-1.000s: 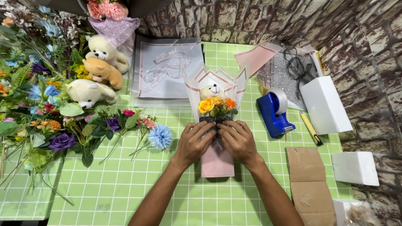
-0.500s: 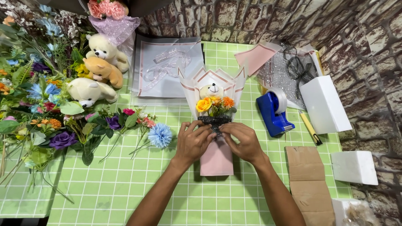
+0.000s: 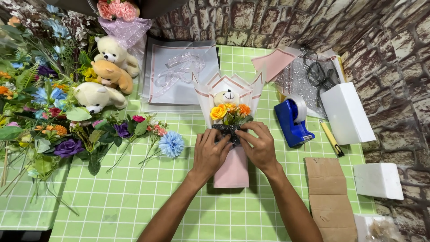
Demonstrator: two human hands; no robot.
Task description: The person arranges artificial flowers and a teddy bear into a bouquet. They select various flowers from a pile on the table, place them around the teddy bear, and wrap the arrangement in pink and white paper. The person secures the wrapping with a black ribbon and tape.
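We press our left hand (image 3: 210,152) and right hand (image 3: 260,145) around the small pink bouquet (image 3: 230,134) lying mid-bench (image 3: 134,201), both grasping its dark glittery band (image 3: 227,130), best pinched evenly without crushing blooms.

head cam | we look steeply down from above onto the green checked table (image 3: 134,210) — brick wall (image 3: 277,18) at top — near, arm's reach | single view

Tape dispenser (image 3: 292,121) right, flowers (image 3: 134,132) left hem bouquet (image 3: 230,134).
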